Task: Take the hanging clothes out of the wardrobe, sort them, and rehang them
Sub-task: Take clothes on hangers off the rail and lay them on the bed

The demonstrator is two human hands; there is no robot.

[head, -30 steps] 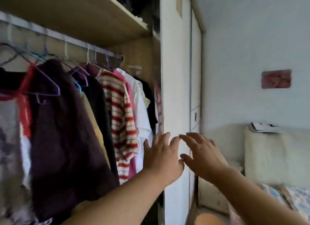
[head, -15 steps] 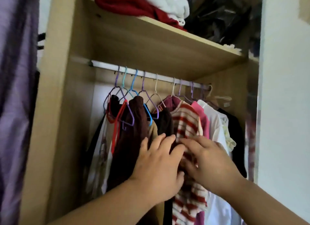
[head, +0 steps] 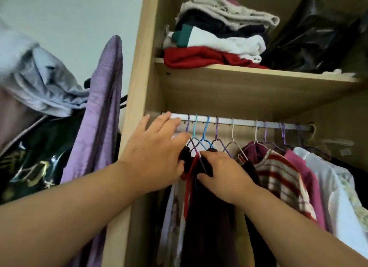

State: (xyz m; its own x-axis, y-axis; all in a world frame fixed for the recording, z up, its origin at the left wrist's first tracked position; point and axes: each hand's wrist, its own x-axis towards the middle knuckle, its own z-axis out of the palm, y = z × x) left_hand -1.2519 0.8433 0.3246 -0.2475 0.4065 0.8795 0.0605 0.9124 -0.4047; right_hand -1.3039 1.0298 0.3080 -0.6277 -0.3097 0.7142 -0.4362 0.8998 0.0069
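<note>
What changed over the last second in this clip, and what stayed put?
Both hands rose from the garments' fronts to the hangers at the left end of the rail. The right hand took hold of the dark garment at its shoulder; the left hand reaches open toward them. Every garment still hangs.

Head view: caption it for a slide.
Left hand at the white metal wardrobe rail; right hand grips a dark brown hanging garment.
</note>
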